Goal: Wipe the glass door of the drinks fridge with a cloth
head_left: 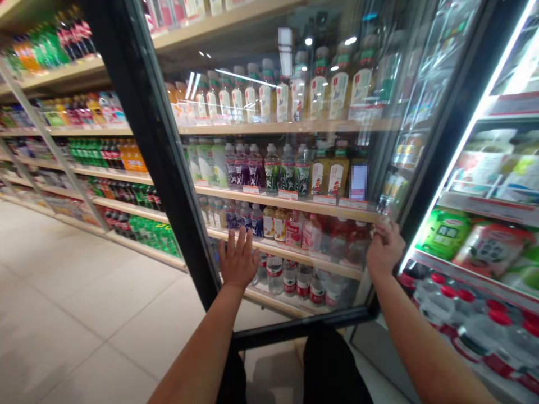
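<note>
A black-framed glass cooler door [147,129] stands swung open in front of me. My left hand [238,259] lies flat on its glass with the fingers spread, low and left of centre. My right hand [384,247] is curled round the door's right edge, fingers wrapped over the frame. Through the glass I see wooden shelves [290,203] lined with bottled drinks.
The lit cooler interior [484,247] on the right holds green and red packs and red-capped bottles [471,314] low down. More drink shelves [105,168] run along the aisle on the left. Pale floor tiles [76,314] spread at lower left.
</note>
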Tool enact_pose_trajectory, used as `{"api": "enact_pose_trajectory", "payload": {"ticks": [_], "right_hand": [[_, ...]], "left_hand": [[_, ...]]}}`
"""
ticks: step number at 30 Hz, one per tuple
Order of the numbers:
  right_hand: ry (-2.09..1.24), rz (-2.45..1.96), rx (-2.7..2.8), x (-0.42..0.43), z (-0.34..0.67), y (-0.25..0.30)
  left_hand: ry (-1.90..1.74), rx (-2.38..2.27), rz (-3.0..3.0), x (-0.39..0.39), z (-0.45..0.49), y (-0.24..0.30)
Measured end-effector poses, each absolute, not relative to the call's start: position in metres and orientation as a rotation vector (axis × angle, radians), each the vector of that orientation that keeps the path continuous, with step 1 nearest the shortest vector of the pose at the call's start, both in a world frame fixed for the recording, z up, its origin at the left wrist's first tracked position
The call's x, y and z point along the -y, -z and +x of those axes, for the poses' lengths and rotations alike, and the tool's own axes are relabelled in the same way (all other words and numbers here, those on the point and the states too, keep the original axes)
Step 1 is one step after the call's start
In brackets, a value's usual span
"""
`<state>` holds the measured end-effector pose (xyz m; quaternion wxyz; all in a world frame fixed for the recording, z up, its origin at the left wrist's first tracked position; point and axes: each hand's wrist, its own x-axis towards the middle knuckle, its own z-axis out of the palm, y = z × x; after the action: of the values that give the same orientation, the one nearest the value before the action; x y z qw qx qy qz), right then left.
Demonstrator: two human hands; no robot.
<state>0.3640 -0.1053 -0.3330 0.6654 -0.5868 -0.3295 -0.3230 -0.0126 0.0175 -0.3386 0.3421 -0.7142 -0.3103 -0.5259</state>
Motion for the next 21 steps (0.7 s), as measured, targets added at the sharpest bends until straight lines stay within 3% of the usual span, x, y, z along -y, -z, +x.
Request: {"api": "enact_pose_trajectory", "payload": {"ticks": [4,10,17,21], "right_hand": [[0.689,-1.346,0.755,0.109,0.34,0.349],[0.727,-1.202,0.783,0.095,0.331,0.276],[0.805,-1.206,1.194,0.091,0.258,0.312],[0.812,-1.173,1.138,0.085,0.26,0.274]], "left_hand": [[1.354,0.797,-1.845,-0.016,-0.012,0.337],[1.355,0.777,-1.822,-0.014,-0.012,0.335],[1.34,0.81,-1.847,-0.015,-0.013,0.339],[1.326,0.809,-1.826,-0.016,-0.013,0.339]]}}
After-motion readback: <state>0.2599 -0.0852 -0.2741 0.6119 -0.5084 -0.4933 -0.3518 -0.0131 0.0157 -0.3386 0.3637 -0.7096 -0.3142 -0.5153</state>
